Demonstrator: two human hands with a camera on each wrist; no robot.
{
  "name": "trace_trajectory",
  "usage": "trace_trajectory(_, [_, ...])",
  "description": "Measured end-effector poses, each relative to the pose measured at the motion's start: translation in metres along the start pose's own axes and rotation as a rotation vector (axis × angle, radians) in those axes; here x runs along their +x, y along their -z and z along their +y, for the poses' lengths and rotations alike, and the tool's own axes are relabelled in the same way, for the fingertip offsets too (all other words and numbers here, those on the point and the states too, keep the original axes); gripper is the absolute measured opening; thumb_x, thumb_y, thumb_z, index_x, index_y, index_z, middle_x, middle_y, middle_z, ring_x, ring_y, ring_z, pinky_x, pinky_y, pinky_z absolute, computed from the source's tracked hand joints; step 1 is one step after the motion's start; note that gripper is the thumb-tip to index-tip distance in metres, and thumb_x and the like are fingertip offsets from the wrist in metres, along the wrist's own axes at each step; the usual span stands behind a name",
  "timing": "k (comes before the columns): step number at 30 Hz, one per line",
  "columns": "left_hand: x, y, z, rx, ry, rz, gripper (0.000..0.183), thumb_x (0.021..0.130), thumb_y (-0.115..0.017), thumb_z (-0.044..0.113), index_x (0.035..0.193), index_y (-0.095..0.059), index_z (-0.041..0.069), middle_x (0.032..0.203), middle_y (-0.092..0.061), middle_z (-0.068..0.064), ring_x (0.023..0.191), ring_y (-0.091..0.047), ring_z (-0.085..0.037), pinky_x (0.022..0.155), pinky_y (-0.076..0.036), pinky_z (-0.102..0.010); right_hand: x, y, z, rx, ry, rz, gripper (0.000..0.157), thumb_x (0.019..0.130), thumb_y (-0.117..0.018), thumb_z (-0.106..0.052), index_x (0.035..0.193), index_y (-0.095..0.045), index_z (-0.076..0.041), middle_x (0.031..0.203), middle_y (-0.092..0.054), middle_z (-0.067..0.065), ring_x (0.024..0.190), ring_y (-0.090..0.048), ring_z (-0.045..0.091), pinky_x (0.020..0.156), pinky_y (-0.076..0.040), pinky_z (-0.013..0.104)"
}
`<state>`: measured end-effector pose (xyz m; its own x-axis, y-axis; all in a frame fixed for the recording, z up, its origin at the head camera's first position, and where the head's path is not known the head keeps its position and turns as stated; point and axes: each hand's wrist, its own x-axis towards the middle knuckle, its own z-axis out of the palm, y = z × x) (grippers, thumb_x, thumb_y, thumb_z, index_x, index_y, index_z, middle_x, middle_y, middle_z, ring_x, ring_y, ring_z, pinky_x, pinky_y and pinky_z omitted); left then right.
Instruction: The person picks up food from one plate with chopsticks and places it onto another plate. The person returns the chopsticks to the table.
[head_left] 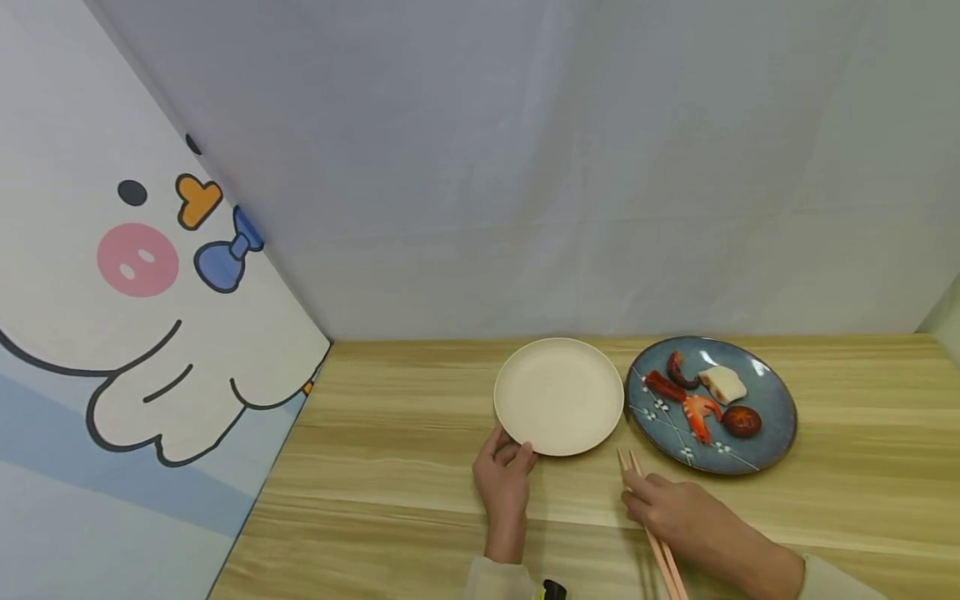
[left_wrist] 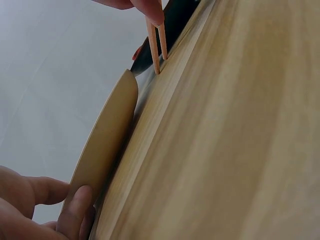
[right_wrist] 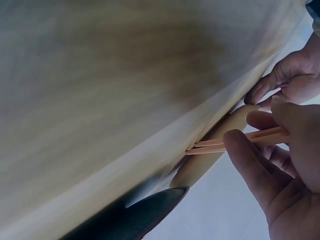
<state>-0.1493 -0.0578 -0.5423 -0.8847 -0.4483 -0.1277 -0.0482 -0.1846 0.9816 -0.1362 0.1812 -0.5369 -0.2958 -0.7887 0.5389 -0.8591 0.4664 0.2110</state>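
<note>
A cream round plate (head_left: 558, 397) lies on the table, and my left hand (head_left: 504, 479) grips its near-left rim, thumb at the edge. Seen from the left wrist, the fingers (left_wrist: 75, 212) pinch the plate's side wall (left_wrist: 102, 135). My right hand (head_left: 671, 508) holds a pair of light wooden chopsticks (head_left: 663, 557). Their tips point away from me, close over the table between the two plates. Just beyond, a blue oval plate (head_left: 660, 429) with white blossoms carries a shrimp (head_left: 699, 415), a brown mushroom cap (head_left: 742, 422), a white piece (head_left: 723, 384), a red strip (head_left: 664, 386) and a dark curled piece (head_left: 677, 370).
The wood-grain table (head_left: 375, 467) ends at a pale cloth wall (head_left: 585, 208) behind the plates. At the left stands a panel with a cartoon print (head_left: 138, 258). A small black object (head_left: 554, 590) shows beside the left sleeve at the bottom edge.
</note>
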Motion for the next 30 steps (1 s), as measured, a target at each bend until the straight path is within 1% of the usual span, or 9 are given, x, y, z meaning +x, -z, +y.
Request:
trace_trajectory(4, [-0.0006,-0.0009,0.0007,0.000,0.010,0.001,0.059,0.093,-0.067,-0.016,0.149,-0.048,-0.015,0.125,-0.060,-0.028,0.096,-0.067,-0.023,0.075,-0.062,-0.023,-0.0016,-0.0025,0.0000,-0.002,0.011,0.002,0.059,0.118,-0.020,-0.026,0.085,-0.066,-0.010,0.101,-0.056,0.004,0.069,-0.053,0.013,0.042,-0.037,0.019])
trace_trajectory(5, [-0.0006,-0.0012,0.0007,-0.001,0.011,0.000,0.059,0.093,-0.067,-0.016,0.149,-0.048,-0.015,0.125,-0.060,-0.028,0.096,-0.067,-0.023,0.075,-0.062,-0.023,-0.0019,-0.0030,-0.0002,-0.008,0.014,0.006,0.058,0.118,-0.021,-0.025,0.085,-0.066,-0.010,0.100,-0.056,0.004,0.069,-0.052,0.013,0.041,-0.037,0.019])
trace_trajectory(7, [-0.0002,-0.0012,-0.0003,-0.003,0.011,0.000,0.060,0.093,-0.067,-0.016,0.149,-0.048,-0.015,0.124,-0.060,-0.028,0.096,-0.067,-0.024,0.075,-0.062,-0.023,-0.0021,-0.0035,-0.0007,-0.024,0.022,0.005,0.044,0.113,-0.034,-0.018,0.084,-0.066,-0.010,0.099,-0.054,0.003,0.069,-0.051,0.013,0.041,-0.036,0.019])
trace_trajectory(9, [0.0001,-0.0014,-0.0007,0.000,0.006,0.001,0.060,0.092,-0.067,-0.016,0.149,-0.048,-0.015,0.124,-0.061,-0.028,0.096,-0.067,-0.023,0.075,-0.062,-0.023,-0.0027,-0.0039,-0.0012,-0.036,0.031,-0.005,0.022,0.098,-0.050,-0.014,0.083,-0.065,-0.010,0.098,-0.052,0.003,0.068,-0.049,0.012,0.041,-0.035,0.019])
trace_trajectory(11, [0.0004,-0.0015,-0.0012,0.001,-0.001,0.001,0.060,0.092,-0.067,-0.017,0.148,-0.048,-0.016,0.123,-0.061,-0.028,0.095,-0.067,-0.023,0.075,-0.062,-0.023,-0.0033,-0.0041,-0.0016,-0.046,0.039,-0.019,0.007,0.082,-0.060,-0.015,0.082,-0.065,-0.009,0.097,-0.051,0.003,0.068,-0.048,0.013,0.041,-0.034,0.019])
trace_trajectory(14, [0.0007,-0.0018,-0.0022,0.003,0.000,0.008,0.060,0.091,-0.068,-0.016,0.148,-0.049,-0.015,0.122,-0.061,-0.026,0.092,-0.067,-0.020,0.074,-0.062,-0.023,-0.0042,-0.0047,-0.0024,-0.043,0.044,-0.047,0.010,0.075,-0.067,-0.013,0.083,-0.065,-0.008,0.097,-0.050,0.003,0.068,-0.047,0.013,0.041,-0.034,0.019])
trace_trajectory(18, [0.0007,-0.0022,-0.0020,0.002,0.005,0.010,0.059,0.092,-0.067,-0.015,0.148,-0.049,-0.015,0.122,-0.061,-0.025,0.090,-0.066,-0.018,0.075,-0.062,-0.022,-0.0045,-0.0043,-0.0043,-0.038,0.043,-0.070,0.010,0.075,-0.066,-0.013,0.083,-0.064,-0.008,0.097,-0.049,0.003,0.069,-0.048,0.013,0.041,-0.035,0.019])
trace_trajectory(25, [0.0006,-0.0023,-0.0019,0.003,0.005,0.008,0.059,0.092,-0.066,-0.016,0.148,-0.049,-0.015,0.123,-0.060,-0.028,0.096,-0.068,-0.029,0.074,-0.062,-0.023,-0.0042,-0.0052,-0.0069,-0.060,0.046,-0.087,0.020,0.068,-0.077,-0.014,0.080,-0.062,-0.010,0.096,-0.048,0.004,0.071,-0.049,0.014,0.039,-0.034,0.019])
trace_trajectory(30, [0.0012,-0.0026,-0.0020,0.006,0.002,0.010,0.060,0.091,-0.066,-0.017,0.149,-0.049,-0.015,0.123,-0.060,-0.027,0.094,-0.068,-0.026,0.074,-0.062,-0.023,-0.0048,-0.0055,-0.0089,-0.074,0.048,-0.102,0.025,0.066,-0.082,-0.014,0.082,-0.063,-0.009,0.097,-0.049,0.005,0.071,-0.049,0.014,0.039,-0.035,0.019])
